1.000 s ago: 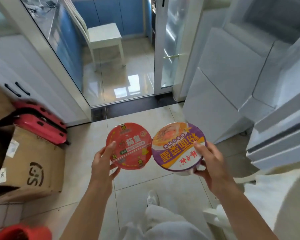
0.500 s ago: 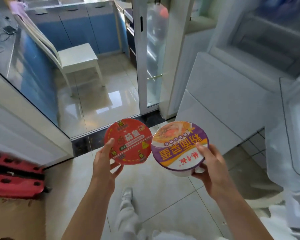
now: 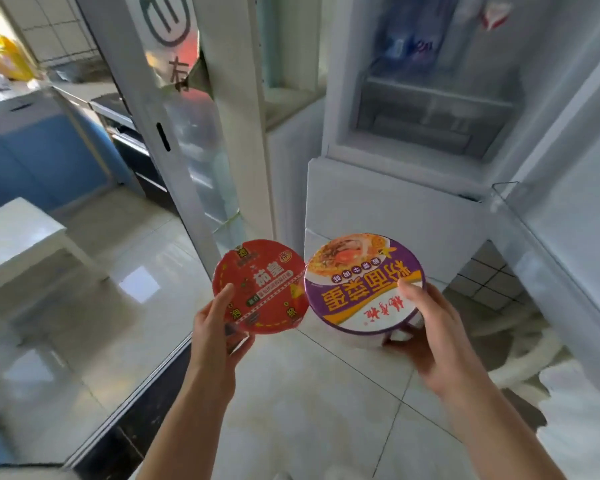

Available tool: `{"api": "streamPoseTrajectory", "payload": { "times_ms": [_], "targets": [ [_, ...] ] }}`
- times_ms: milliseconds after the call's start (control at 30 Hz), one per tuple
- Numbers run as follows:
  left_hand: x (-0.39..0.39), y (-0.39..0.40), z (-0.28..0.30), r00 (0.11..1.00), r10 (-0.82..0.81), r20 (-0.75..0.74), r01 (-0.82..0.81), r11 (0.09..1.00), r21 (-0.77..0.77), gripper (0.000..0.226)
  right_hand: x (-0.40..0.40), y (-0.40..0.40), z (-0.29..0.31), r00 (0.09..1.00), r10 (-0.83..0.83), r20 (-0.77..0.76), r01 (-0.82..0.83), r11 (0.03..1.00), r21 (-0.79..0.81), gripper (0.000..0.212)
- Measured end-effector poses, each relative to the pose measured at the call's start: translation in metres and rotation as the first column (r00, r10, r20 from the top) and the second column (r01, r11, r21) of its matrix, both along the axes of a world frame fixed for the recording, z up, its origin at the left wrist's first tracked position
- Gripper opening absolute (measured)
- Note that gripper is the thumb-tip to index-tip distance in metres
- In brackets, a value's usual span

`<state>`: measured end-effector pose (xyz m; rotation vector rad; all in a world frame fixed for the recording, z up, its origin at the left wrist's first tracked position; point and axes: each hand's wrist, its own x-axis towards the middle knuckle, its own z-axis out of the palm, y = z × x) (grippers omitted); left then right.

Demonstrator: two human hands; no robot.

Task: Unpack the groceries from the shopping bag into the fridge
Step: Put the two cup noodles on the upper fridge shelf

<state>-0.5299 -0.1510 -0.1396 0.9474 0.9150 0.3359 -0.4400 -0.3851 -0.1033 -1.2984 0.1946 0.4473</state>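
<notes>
- The left hand [image 3: 211, 336] and right hand [image 3: 430, 336] each hold a noodle bowl before the fridge [image 3: 395, 202].
- The left bowl [image 3: 260, 286] sits just left of the right bowl [image 3: 364, 284], rims touching.
- A stool [image 3: 18, 233] stands well left of the fridge, behind a glass door [image 3: 174, 140].

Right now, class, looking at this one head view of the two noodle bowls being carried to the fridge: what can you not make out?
- Red bowl: its body, hidden behind its own lid and the left hand.
- Purple bowl: its base, covered by the right hand.
- Fridge contents: items on the upper shelf too blurred to identify.
- Shopping bag: not seen in the head view.
- Fridge door: cut off by the right edge.
</notes>
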Motion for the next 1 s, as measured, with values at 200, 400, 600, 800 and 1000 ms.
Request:
{"api": "streamPoseTrajectory", "payload": {
  "times_ms": [200, 400, 600, 800, 1000],
  "targets": [
    [0.079, 0.015, 0.031, 0.987, -0.150, 0.066, 0.151, 0.988, -0.016, 0.028, 0.039, 0.012, 0.028, 0.980, -0.188, 0.070, 0.187, 0.982, 0.015, 0.032],
    [0.169, 0.016, 0.063, 0.963, -0.236, 0.130, 0.239, 0.971, -0.012, 0.039, 0.094, 0.012, 0.063, 0.948, -0.276, 0.158, 0.265, 0.960, 0.087, 0.052],
    [0.263, 0.008, 0.109, 0.910, -0.330, 0.249, 0.323, 0.944, 0.072, 0.053, 0.171, 0.014, 0.105, 0.884, -0.416, 0.211, 0.393, 0.908, 0.145, 0.022],
    [0.359, 0.000, 0.168, 0.864, -0.358, 0.353, 0.334, 0.934, 0.129, 0.051, 0.248, 0.011, 0.161, 0.848, -0.435, 0.304, 0.378, 0.897, 0.230, 0.023],
    [0.440, -0.007, 0.229, 0.797, -0.406, 0.446, 0.350, 0.914, 0.206, 0.045, 0.316, 0.008, 0.213, 0.796, -0.439, 0.418, 0.358, 0.897, 0.260, 0.034]
  ]
}}
